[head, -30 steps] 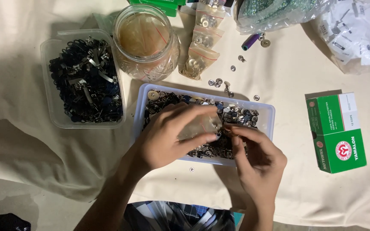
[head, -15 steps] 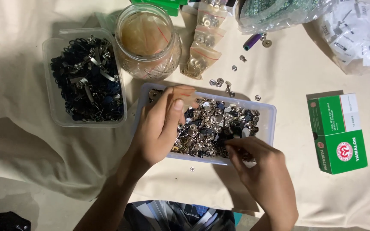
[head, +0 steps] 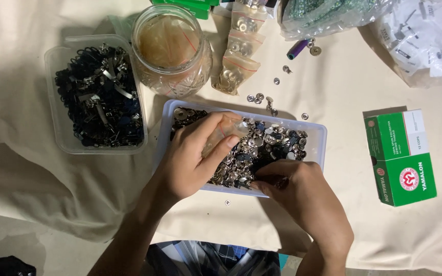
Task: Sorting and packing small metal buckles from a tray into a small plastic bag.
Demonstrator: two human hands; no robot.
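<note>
My left hand (head: 190, 163) fingers pinch a small clear plastic bag (head: 221, 135) over the clear plastic tray of silver metal snap buttons (head: 315, 134); my right hand (head: 303, 197) fingers pinch together among them.

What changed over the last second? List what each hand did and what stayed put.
The left hand, which lay flat over the metal snaps half a second ago, now pinches a small clear bag above the tray. The right hand slid from the tray's near rim in among the snaps, fingertips digging. The glass jar, black-clip tub and green box stayed put.
</note>
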